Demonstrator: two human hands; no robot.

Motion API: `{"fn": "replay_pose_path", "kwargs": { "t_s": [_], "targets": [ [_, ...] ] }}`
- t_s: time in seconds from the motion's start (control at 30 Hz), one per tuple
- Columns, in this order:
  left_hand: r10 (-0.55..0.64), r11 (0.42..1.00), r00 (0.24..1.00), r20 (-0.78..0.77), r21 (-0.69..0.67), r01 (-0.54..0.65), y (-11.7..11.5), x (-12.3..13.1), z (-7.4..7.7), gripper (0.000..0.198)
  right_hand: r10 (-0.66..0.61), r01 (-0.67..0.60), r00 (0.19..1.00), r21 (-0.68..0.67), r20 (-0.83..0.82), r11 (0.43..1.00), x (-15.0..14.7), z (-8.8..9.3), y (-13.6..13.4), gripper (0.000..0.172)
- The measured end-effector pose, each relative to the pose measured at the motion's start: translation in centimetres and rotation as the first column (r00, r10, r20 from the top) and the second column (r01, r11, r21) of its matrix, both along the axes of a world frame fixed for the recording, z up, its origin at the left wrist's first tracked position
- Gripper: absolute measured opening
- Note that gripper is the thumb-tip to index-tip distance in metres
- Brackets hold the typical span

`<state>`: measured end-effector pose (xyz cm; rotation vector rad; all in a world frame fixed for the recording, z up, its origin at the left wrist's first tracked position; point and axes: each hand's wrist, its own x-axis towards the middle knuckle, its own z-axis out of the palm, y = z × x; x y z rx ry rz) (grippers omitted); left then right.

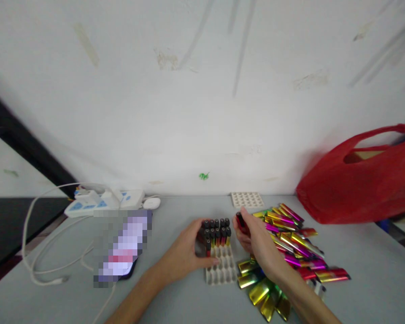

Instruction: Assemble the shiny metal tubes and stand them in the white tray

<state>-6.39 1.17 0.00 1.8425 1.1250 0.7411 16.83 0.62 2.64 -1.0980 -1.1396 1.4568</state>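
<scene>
A pale grey slotted tray (222,265) lies on the table, and several lighters (217,233) stand upright in its back rows, black tops up. My left hand (194,249) grips the tray's left side, thumb across the slots and fingers around the back-left lighters. Just right of the tray, my right hand (253,238) is closed on a red lighter with a black top (241,219); most of its body is hidden by the fingers. Beside and under my right forearm, a pile of shiny gold, magenta, red and green lighters (290,243) is spread on the table.
A second slotted tray (247,200) sits by the wall. On the right stands a red bag (361,180). To the left are a phone (126,247), a white power strip (104,201) with plugs in it, loose white cables (42,274) and a small white device (151,203).
</scene>
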Motion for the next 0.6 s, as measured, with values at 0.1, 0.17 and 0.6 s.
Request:
{"fn": "replay_pose_path", "kwargs": {
  "t_s": [0.1,0.17,0.6],
  "targets": [
    [-0.003,1.000,1.000,-0.004,0.005,0.003,0.0,0.0,0.0,0.082,-0.155,0.132,0.982,0.191,0.108,0.973,-0.2,0.9,-0.6,0.049],
    [0.006,1.000,1.000,-0.012,0.006,-0.006,0.0,0.1,0.1,0.082,-0.175,0.127,0.973,0.285,0.149,0.950,-0.3,1.5,-0.9,0.043],
    [-0.006,1.000,1.000,-0.003,0.016,0.006,0.0,0.0,0.0,0.079,-0.134,-0.008,0.954,0.470,0.267,0.882,0.9,2.1,-1.2,0.015]
  ]
}}
